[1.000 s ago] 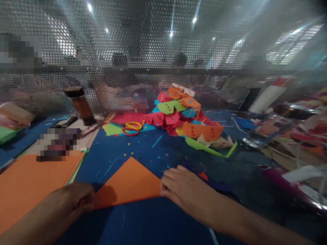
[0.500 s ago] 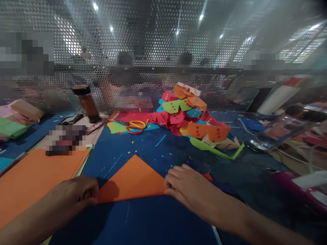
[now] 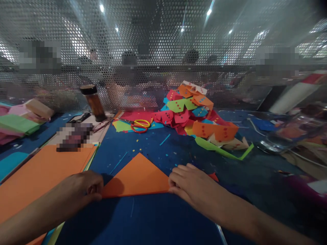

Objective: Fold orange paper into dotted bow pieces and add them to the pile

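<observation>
A sheet of orange paper (image 3: 140, 178), folded into a triangle, lies on the blue table with its point away from me and its long edge towards me. My left hand (image 3: 88, 186) is closed on the left corner, fingers curled and thumb near the edge. At the opposite corner, my right hand (image 3: 185, 178) has its fingers pressed together on the paper. Both fingertips partly hide those corners. Left of my left hand is a stack of orange paper (image 3: 48, 166), with other colours showing along its side.
Scissors (image 3: 140, 125) with red and yellow handles lie on coloured paper beyond the triangle. A heap of folded paper pieces (image 3: 201, 112) stands at the back right. A dark-lidded bottle (image 3: 95, 103) is at the back left, a clear cup (image 3: 286, 134) at the right. Behind rises a perforated screen (image 3: 158, 41).
My view has turned slightly left, so everything sits farther right in the picture. Both hands keep their places at the corners of the folded orange paper.
</observation>
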Tool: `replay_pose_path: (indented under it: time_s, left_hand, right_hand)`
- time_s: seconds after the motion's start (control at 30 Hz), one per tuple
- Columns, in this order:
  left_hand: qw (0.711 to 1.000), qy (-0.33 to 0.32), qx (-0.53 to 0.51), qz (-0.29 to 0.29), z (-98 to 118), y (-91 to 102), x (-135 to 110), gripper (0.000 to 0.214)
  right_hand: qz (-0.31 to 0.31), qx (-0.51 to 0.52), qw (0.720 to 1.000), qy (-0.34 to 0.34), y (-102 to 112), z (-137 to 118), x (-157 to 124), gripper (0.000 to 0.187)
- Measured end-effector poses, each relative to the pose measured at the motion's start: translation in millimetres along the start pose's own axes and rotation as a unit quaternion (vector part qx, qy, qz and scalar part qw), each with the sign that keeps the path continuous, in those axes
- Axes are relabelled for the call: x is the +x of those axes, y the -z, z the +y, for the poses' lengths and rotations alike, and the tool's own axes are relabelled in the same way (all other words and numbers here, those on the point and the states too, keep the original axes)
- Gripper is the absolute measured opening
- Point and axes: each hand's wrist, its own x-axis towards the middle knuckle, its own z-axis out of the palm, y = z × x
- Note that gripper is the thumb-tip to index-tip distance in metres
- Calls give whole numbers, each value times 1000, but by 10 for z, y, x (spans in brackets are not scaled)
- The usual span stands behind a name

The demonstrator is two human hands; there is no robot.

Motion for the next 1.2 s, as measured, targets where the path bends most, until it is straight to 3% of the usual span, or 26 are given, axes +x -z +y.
replay_pose_path:
  time_s: [0.23, 0.4, 0.6, 1.2]
  left_hand:
    - [1000, -28, -4, 11, 219, -49, -12, 12]
    - [992, -107, -58, 20, 474, -241, 112, 8]
    - [985, -139, -75, 73, 554, -418, 243, 19]
    - [992, -71, -89, 49, 590, -393, 250, 16]
  right_hand:
    - [-3, -3, 1000, -2, 27, -24, -24, 9]
    - [21, 5, 1000, 10, -13, -8, -30, 8]
    - [25, -11, 1000, 6, 13, -15, -17, 8]
    - [10, -22, 1000, 17, 84, -19, -37, 8]
